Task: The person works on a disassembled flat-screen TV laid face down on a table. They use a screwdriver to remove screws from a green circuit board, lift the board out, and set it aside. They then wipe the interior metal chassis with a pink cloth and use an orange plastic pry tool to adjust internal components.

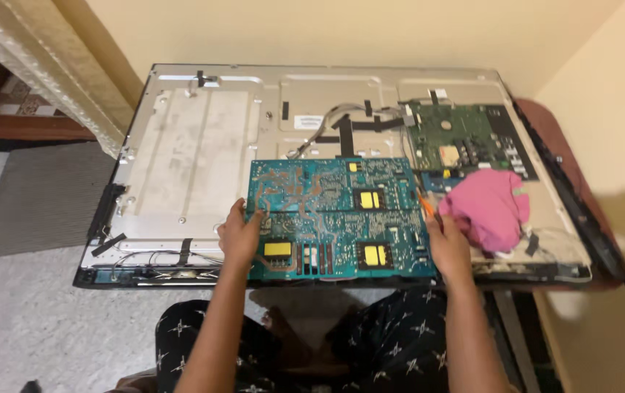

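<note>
Cream walls corner a small room; grey speckled floor (pixel 28 320) below. Nearest, knees in dark star-print trousers (pixel 392 335). Left hand (pixel 239 236) grips left edge of large teal rectangular circuit board (pixel 334 218), fingers curled over it. Right hand (pixel 449 247) at board's right edge, pinching a thin orange-handled tool (pixel 426 206). Board lies solder side up on opened flat-panel television's silver metal back (pixel 196 153), which rests on the surface. Just right: crumpled pink cloth (pixel 491 207). Farther back: smaller green circuit board (pixel 465 138), black-taped cables (pixel 349 124).

A pink cloth (pixel 488 207) lies beside a green circuit board (pixel 465 138).
</note>
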